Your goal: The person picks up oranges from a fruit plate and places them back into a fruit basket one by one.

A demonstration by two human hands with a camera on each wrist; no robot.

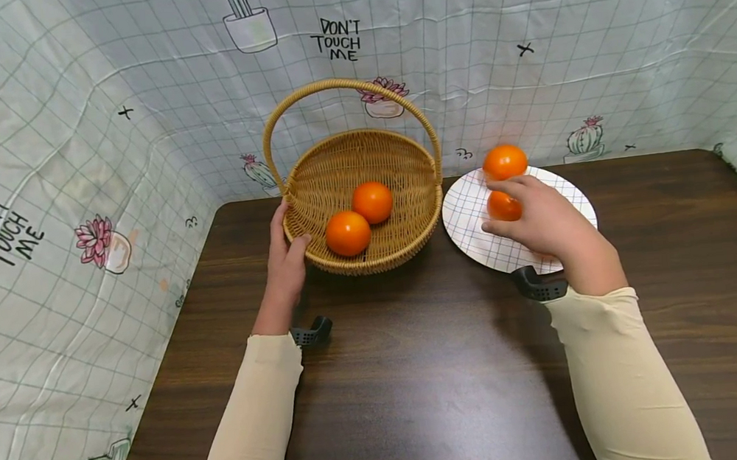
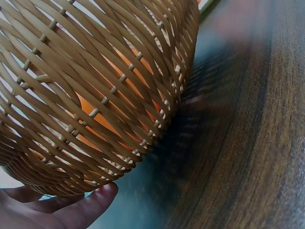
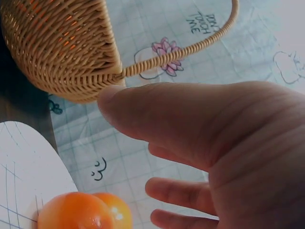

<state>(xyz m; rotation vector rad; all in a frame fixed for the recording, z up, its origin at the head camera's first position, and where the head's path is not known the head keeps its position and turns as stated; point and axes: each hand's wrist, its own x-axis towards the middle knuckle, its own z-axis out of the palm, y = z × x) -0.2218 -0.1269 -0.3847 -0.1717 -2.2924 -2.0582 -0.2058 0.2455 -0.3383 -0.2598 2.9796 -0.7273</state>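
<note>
While the left hand (image 1: 287, 264) is gripping the left rim of a wicker basket (image 1: 360, 145) in the head view, two oranges (image 1: 348, 233) are lying inside it; the right hand (image 1: 544, 220) is hovering over a white plate (image 1: 471, 224), thumb and fingers spread around the nearer orange (image 1: 503, 206), with a farther orange (image 1: 505, 162) sitting just behind. In the left wrist view, fingertips are touching the weave from outside; a firm hold is probably helping stop the basket sliding on the desk (image 1: 422, 373). In the right wrist view, thumb and fingers are standing wide, holding nothing; closing evenly on the nearer orange's sides, without nudging its neighbour, is looking safest.
</note>
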